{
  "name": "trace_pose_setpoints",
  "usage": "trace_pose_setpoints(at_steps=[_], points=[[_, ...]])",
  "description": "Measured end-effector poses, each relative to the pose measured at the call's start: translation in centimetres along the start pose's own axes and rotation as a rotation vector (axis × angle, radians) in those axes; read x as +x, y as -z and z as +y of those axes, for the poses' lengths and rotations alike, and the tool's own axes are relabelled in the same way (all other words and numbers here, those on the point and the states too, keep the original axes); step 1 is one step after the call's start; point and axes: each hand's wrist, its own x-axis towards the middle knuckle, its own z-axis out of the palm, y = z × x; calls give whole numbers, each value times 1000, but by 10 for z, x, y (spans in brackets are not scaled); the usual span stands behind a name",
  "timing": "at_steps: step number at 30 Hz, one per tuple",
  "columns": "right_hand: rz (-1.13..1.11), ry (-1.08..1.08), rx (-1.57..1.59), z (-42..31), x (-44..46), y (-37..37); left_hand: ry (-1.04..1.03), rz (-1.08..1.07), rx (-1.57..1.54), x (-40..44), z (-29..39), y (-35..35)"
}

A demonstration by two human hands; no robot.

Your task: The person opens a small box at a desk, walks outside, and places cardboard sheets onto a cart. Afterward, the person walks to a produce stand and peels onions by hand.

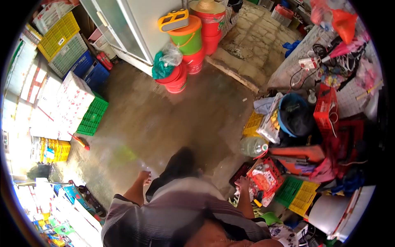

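My left hand [145,178] hangs beside my body over the wet concrete floor, its fingers loosely bent and a little apart. Nothing shows in it. On the other side, my right hand [242,182] hangs low with its fingers apart and nothing visible in them. Closest to it in view is a red crate [275,178] with printed plastic packaging on top. A large clear plastic bottle [252,147] lies just beyond that hand. I cannot tell whether the right hand touches any of these things.
Stacked red buckets [193,64] and a green bucket with an orange lid [185,39] stand by a glass-panelled door [119,29]. Left are a green crate [92,115] and yellow crates [61,150]. A blue tub [284,119] stands right. A raised sill [232,74] crosses the passage.
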Motion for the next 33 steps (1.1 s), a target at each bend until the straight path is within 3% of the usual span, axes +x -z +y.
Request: trace_pose_setpoints(at_steps=[3,4,7,9,10,11,12,13,14,16,18,20,23,24,27,28,29,30,31,33], points=[[-84,7,73,-70,70,-24,1,-35,-34,16,58,-48],[106,-23,16,-100,78,-47,4,-70,-49,26,85,-60],[-33,-56,53,-174,105,-81,31,-134,-184,45,214,-101],[-192,49,-242,-184,155,-72,56,-158,-171,54,284,-128],[-285,112,-385,-202,184,-72,15,-171,-100,76,347,-141],[-274,51,-186,-238,200,-78,-119,-73,177,4,429,-157],[-259,-23,19,-271,205,-85,-228,-59,128,-29,489,-174],[-246,-101,231,-302,204,-100,-365,-119,125,24,523,-184],[-80,115,-9,-375,151,-140,-481,-218,102,38,571,-197],[-18,105,-31,-430,176,-161,-524,-155,27,-15,681,-242],[35,118,-29,-467,196,-172,-736,-193,69,5,762,-286],[42,89,-20,-510,239,-184,-838,-202,125,9,822,-338],[-326,206,-344,-501,400,-133,-1010,-287,342,-23,900,-414],[-459,-106,389,-514,424,-125,-1069,-292,452,-30,904,-428],[-58,-225,90,-647,448,-150,-1253,-193,813,-54,958,-459],[56,-167,-158,-732,398,-187,-1251,-196,682,-63,978,-469],[-115,3,-282,-761,422,-180,-1247,-209,552,-76,994,-480],[-162,-92,-143,-803,438,-175,-1183,-194,497,-105,1014,-486],[-40,-22,-27,-841,452,-190,-1123,-179,441,-149,1041,-488],[-36,84,-25,-937,440,-218,-1071,-149,374,-169,1083,-503]])
